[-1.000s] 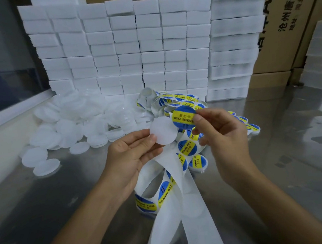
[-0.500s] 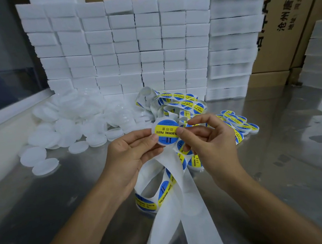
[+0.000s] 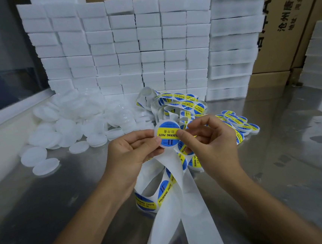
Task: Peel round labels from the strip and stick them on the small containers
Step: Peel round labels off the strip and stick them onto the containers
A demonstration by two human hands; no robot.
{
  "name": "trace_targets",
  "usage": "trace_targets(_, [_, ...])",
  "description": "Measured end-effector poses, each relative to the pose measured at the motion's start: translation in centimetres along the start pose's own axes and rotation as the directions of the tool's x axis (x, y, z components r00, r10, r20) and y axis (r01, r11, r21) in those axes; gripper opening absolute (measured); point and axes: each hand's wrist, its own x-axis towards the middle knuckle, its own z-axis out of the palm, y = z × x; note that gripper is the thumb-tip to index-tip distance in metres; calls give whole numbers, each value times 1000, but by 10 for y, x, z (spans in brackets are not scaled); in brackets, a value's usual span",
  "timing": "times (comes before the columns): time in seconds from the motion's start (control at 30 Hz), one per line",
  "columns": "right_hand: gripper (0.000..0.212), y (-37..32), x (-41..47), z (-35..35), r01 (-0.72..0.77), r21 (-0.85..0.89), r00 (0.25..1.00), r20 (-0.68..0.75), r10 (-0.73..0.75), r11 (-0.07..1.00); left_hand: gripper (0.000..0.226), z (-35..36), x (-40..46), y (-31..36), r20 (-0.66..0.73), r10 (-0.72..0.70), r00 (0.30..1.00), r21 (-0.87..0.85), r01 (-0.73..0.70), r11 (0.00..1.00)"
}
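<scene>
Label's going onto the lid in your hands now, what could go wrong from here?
1. The right hand thumb presses only one edge of the label; it may set crooked or wrinkled on the lid.
2. The left hand also holds the strip; loose loops could stick to the fresh label.

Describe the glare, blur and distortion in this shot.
Head view: soft glare and box reflections on the steel table; wide-angle bending leans the foam stacks outward at the edges; label text is sharp; the pile of white containers looks hazy.
</scene>
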Motion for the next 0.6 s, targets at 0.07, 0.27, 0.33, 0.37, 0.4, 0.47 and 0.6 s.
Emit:
trace_targets(0.07, [23,2,0,-1,17,-39,1000,-4,-17,999,20,1,-1,1,-20,34,999,47,-33,998])
trace_targets(0.27, [20,8,2,-2,89,-230,996,-4,-92,969,26,3,-4,1,16,186,982,207,-185,961])
trace_targets(0.33, [21,10,1,-2,122,-302,992,-7,-130,945,31,2,-4,1,55,191,980,205,-198,959])
trace_targets(0.37, [21,10,0,-2,146,-335,988,-5,-157,931,33,2,-4,0,71,186,980,201,-197,960])
trace_targets(0.4, [20,11,-1,-2,176,-367,982,-2,-190,913,32,1,-4,1,81,180,980,196,-193,961])
trace_targets(0.47, [19,12,-2,-1,222,-433,969,-3,-248,873,25,1,-3,1,87,161,983,154,-173,973])
trace_targets(0.6, [19,11,-3,0,193,-436,973,-32,-230,879,15,1,-2,2,106,104,989,-19,-102,995])
